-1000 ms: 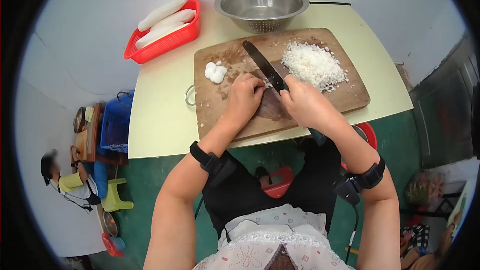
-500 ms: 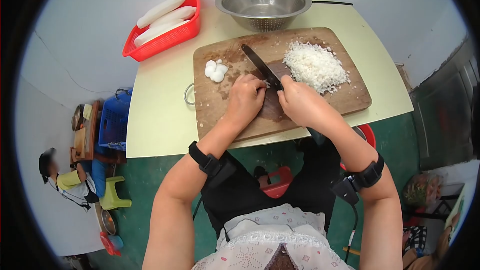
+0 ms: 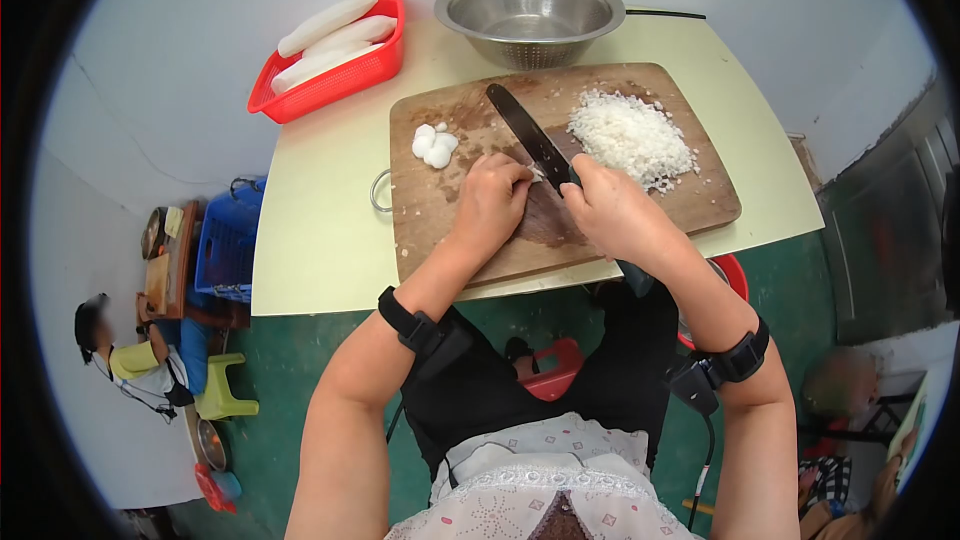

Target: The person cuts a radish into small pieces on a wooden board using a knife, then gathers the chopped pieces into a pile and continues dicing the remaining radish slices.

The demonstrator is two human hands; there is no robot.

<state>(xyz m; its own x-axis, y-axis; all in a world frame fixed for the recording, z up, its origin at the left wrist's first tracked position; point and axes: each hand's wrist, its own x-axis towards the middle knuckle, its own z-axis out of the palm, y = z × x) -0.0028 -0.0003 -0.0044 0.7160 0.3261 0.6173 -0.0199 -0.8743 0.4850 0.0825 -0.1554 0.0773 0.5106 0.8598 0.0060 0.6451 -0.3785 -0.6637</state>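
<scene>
My right hand point(image 3: 612, 198) grips a dark-bladed kitchen knife point(image 3: 525, 128), its blade slanting up and left over the wooden cutting board point(image 3: 440, 220). Beside the blade, the fingers of my left hand point(image 3: 492, 198) are closed on a small white radish piece point(image 3: 537, 176), mostly hidden under them. A heap of finely chopped white radish point(image 3: 632, 138) lies on the board's right side. Several rounded white end pieces point(image 3: 435, 146) sit together at the board's upper left.
Behind the board, a steel colander point(image 3: 528, 15) stands on the pale table point(image 3: 320, 230). A red basket point(image 3: 335, 83) holds several long peeled white radishes point(image 3: 335, 50) at the back left. At far left, another person point(image 3: 140, 355) sits near a blue crate point(image 3: 225, 250).
My right hand and the knife have shifted slightly right, opening a small gap from my left fingers. The whole view has dipped a little. My left hand keeps its place on the board.
</scene>
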